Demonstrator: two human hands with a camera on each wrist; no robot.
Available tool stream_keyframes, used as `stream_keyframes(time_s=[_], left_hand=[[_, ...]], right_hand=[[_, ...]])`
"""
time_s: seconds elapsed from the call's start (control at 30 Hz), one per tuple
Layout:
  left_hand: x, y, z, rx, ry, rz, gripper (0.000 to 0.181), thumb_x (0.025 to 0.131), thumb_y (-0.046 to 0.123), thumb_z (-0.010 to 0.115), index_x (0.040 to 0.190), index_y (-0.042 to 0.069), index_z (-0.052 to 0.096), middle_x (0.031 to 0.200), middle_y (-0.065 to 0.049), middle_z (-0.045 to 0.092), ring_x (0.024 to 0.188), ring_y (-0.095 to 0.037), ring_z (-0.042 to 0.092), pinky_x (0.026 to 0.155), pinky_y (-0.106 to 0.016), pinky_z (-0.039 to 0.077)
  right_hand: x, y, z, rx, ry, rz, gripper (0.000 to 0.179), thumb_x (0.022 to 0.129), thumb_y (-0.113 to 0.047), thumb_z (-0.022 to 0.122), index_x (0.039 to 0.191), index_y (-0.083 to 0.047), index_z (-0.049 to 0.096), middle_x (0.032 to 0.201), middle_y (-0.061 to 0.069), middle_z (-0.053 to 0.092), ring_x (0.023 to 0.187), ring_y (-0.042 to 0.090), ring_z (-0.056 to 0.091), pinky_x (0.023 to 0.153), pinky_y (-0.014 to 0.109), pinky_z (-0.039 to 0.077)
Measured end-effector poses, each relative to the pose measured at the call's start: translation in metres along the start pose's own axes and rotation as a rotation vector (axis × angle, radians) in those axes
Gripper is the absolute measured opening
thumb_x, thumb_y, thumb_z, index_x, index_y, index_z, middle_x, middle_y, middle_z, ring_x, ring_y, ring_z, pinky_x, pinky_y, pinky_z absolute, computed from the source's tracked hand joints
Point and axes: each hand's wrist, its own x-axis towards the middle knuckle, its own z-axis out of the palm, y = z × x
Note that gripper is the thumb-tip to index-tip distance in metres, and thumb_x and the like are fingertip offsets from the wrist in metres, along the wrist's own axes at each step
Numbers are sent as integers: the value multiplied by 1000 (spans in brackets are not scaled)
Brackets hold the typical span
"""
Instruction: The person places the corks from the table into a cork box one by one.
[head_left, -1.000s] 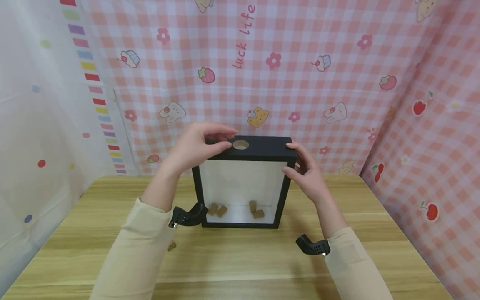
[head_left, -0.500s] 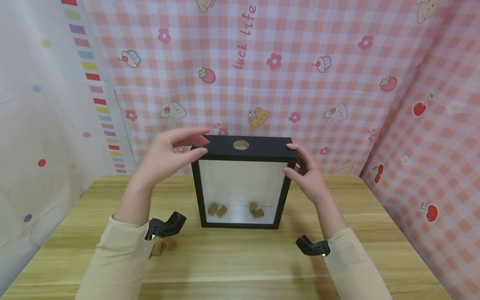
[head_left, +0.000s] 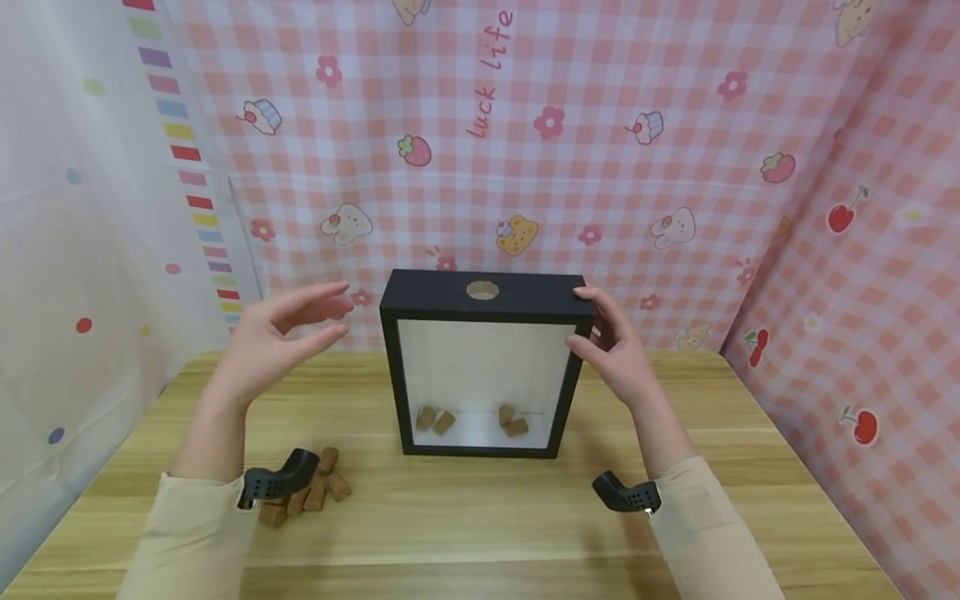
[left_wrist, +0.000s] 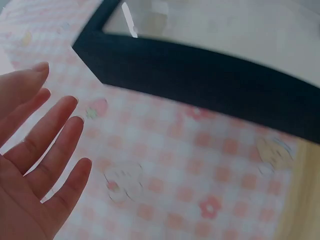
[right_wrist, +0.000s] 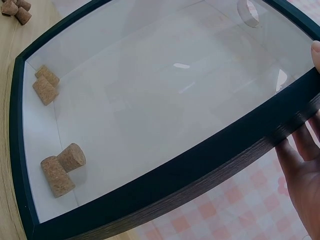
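A black shadow box frame (head_left: pixel 536 293) with a clear front and white back stands upright on the table. Its top has a round hole (head_left: pixel 482 290). Inside, corks (head_left: pixel 444 422) lie on the floor at the left, with more corks (right_wrist: pixel 57 176) at the right. My right hand (head_left: pixel 618 354) grips the frame's upper right corner, thumb at the front and fingers over the top and side. My left hand (head_left: pixel 266 342) hangs in the air left of the frame, holding nothing, fingers apart from the thumb.
A pile of several corks (head_left: pixel 317 493) lies on the wooden table (head_left: pixel 465 525) below my left forearm, partly hidden by the wrist camera mount (head_left: pixel 281 479). A pink checked cloth (head_left: pixel 600 183) hangs behind the table.
My left hand has moved left and down, away from the hole in the frame's top. More of the cork pile now shows. The right hand and frame have stayed still.
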Motion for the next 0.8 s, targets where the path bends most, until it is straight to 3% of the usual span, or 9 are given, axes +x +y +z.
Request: stream_keyframes(time_s=[0.27, 0.57, 0.63, 0.8], left_hand=[[-31, -33, -7, 92, -75, -130, 46, 93, 11, 71, 138, 8, 59, 120, -14, 68, 106, -6, 60, 82, -14, 50], [-70, -69, -12, 115, -161, -231, 46, 95, 16, 70, 138, 9, 59, 124, -12, 67, 106, -8, 61, 83, -19, 51], [-79, -76, -13, 124, -173, -241, 45, 95, 17, 70, 138, 9, 59, 126, -11, 66, 107, -6, 60, 84, -19, 51], [-98, -92, -19, 165, -184, -200, 42, 93, 14, 72, 132, 6, 63, 125, -5, 67, 105, -5, 62, 86, -20, 50]], right_hand=[[0, -1, 0, -1, -3, -5, 60, 89, 15, 61, 138, -18, 53, 136, 6, 49, 112, 20, 49, 87, 23, 48], [0, 0, 0, -6, -4, -2, 59, 90, 13, 62, 138, -18, 53, 137, 6, 48, 113, 20, 48, 87, 23, 48], [0, 0, 0, -5, -6, -3, 59, 90, 13, 62, 139, -18, 53, 138, 6, 48, 113, 20, 48, 87, 23, 47], [0, 0, 0, -1, -9, -9, 59, 90, 14, 61, 139, -19, 53, 138, 6, 47, 113, 20, 48, 87, 23, 47]])
